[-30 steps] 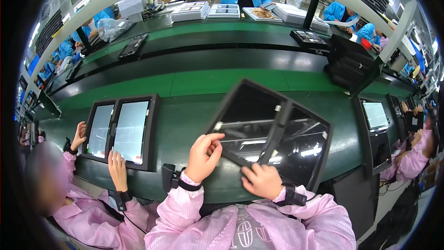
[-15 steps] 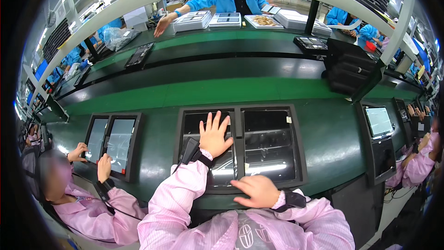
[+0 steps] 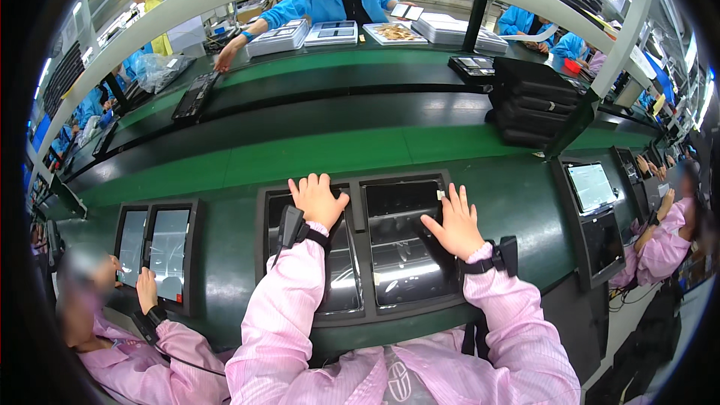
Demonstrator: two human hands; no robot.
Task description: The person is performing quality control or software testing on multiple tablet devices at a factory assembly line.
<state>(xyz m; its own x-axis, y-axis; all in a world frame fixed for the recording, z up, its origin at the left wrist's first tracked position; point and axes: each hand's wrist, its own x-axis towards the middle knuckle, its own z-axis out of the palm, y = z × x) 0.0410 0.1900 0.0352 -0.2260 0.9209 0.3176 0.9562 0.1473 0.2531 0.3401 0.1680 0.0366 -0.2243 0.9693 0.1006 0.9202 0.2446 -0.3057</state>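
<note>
In front of me a black two-bay tray (image 3: 356, 193) holds two dark glossy tablet-like screens side by side. Over the upper part of the left screen (image 3: 341, 270) lies my left hand (image 3: 319, 201), palm down with its fingers stretched out. My right hand (image 3: 457, 229) is spread at the right side of the right screen (image 3: 401, 251), its fingers by a small pale tab (image 3: 441, 195) near the upper right corner. Neither hand grips anything. Whether the palms press on the glass I cannot tell. Black bands with small boxes sit on both wrists.
A co-worker's hand (image 3: 148, 291) is at another two-screen tray (image 3: 191, 255) on my left. To the right stands a tray (image 3: 592, 217) with one lit screen. Beyond the green strip are stacked black trays (image 3: 529, 101) and a metal frame post (image 3: 600, 90).
My right hand has moved from the tray's lower middle up to the right screen's upper right side. My left hand has shifted toward the left screen's top edge. The view has turned slightly.
</note>
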